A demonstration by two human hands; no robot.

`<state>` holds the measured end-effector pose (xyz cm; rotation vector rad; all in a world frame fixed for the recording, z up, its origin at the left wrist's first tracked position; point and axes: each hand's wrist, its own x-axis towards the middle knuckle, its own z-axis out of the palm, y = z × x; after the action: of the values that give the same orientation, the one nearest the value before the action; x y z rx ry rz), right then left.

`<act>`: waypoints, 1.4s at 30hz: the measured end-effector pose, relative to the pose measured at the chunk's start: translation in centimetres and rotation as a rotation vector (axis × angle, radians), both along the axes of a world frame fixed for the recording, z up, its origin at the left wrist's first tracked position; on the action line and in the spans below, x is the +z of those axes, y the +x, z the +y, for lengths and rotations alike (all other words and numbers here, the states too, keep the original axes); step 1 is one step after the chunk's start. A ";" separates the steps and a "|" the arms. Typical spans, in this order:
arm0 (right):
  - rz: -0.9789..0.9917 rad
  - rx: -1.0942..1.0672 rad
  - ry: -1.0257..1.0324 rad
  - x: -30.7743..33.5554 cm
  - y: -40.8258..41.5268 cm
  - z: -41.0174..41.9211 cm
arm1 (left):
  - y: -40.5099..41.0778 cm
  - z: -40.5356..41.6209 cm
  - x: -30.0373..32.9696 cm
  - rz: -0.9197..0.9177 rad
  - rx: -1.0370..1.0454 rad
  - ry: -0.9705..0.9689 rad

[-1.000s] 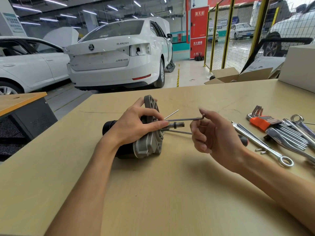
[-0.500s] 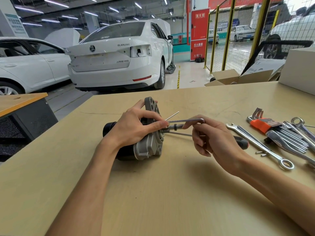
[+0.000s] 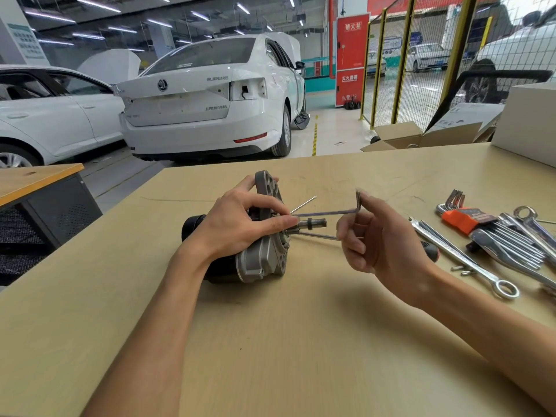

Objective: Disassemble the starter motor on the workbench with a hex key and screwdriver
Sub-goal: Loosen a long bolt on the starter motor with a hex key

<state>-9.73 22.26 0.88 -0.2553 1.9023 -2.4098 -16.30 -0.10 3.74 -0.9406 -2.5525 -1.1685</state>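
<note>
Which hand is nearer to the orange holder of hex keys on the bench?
The right hand. It is beside the orange holder, turning the hex key, with bare bench between them. The left hand grips the starter motor, farther away.

Legible text, far side of scene:
- Red cabinet (image 3: 351, 60), far centre-right: white Chinese characters "消火栓" at top; "灭火器箱" lower on the panel. A bottom line is partly hidden, unreadable.
- White car (image 3: 207, 100), far centre: lettering "SUPERB" upper right of boot lid; Chinese script lower right, too small to read.
- Green-headed board (image 3: 25, 40), far left: text illegible.
</note>
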 end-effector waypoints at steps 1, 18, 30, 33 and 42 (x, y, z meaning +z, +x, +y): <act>0.016 0.008 -0.008 0.1 0.0 0.0 | 0.0 0.0 0.0 0.000 0.002 0.000; 0.099 -0.167 0.115 -0.6 -0.1 -0.1 | 0.5 0.1 0.3 -0.016 0.009 0.001; 0.013 -0.061 -0.042 -0.1 -0.2 0.0 | 0.3 0.1 0.2 -0.001 -0.007 0.030; 0.068 -0.087 -0.003 -0.4 -0.3 0.1 | 0.3 0.1 0.1 -0.007 -0.005 0.026; 0.146 -0.145 0.106 -0.7 -0.1 0.0 | 0.3 0.1 0.2 -0.026 -0.005 0.019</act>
<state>-9.87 22.28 0.19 -0.3054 2.1749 -2.4305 -15.96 0.02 3.95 -0.9338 -2.5560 -1.2111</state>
